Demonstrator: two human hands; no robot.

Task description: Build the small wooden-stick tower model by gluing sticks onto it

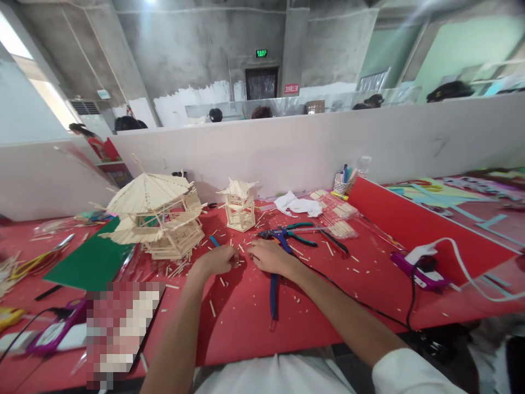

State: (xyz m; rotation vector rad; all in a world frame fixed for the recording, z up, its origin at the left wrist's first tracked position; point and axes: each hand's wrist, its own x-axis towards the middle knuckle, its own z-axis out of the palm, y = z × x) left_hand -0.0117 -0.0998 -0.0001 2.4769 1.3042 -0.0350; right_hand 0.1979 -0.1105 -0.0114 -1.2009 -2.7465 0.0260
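Observation:
Over the red tabletop [241, 323] my left hand [218, 260] is closed, its fingertips curled toward my right hand. My right hand [268, 256] is also closed, fingers pressed together close to the left one. Whatever either pinches is too small to make out. Partly under my right hand lies a blue glue gun [282, 238], its handle pointing toward me. Green-handled pliers [304, 234] rest just beyond it. Behind my hands stands a small wooden-stick pavilion model [240, 206]. To the left is a larger pavilion model [158, 216]. Loose sticks and scraps lie around both hands.
A green board [92, 260] and a purple power strip [59, 328] are at left. Bagged sticks [338, 213], a white cloth [298, 204] and a pen basket [343, 183] sit toward the back. A red panel [410, 224] stands right, near another power strip [422, 271] with cords.

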